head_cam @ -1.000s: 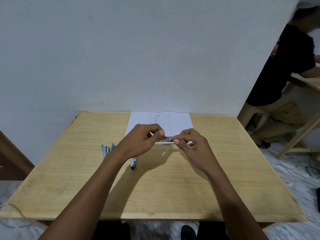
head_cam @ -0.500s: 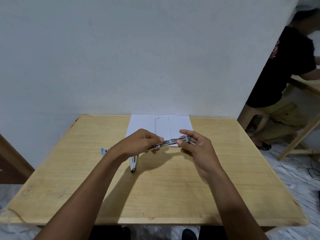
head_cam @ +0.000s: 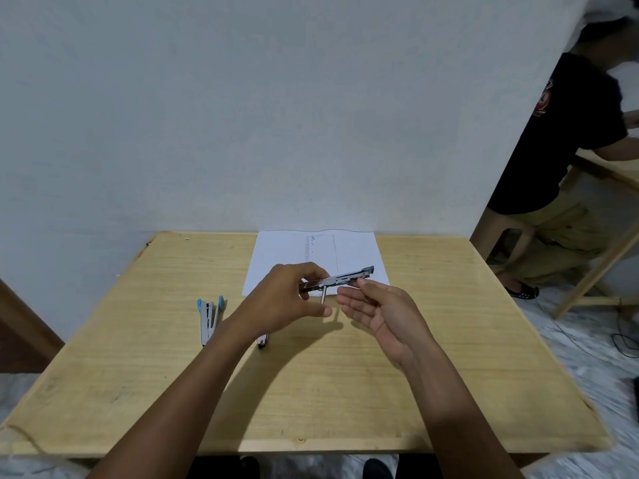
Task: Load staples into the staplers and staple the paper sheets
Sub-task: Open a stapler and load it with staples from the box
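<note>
Left hand (head_cam: 287,302) pinches stapler (head_cam: 337,281) above near edge of paper (head_cam: 294,257); right hand (head_cam: 377,305) open just beside it. Stapler small, stiff, probably slippery metal; best held mid-body.

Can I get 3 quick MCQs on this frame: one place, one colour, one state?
1. Where do the paper sheets lie on the table?
A. At the far edge, by the wall
B. At the near edge
C. In the left corner

2. What colour are the tips of the stapler lying on the table?
A. Red
B. Blue
C. Yellow

3. How does the right hand stand?
A. Closed in a fist
B. Flat on the table
C. Open, palm up, fingers by the held stapler

Answers:
1 A: the sheets reach the edge that meets the wall.
2 B: both tips are light blue.
3 C: the palm is spread while the left hand grips the stapler.
</note>
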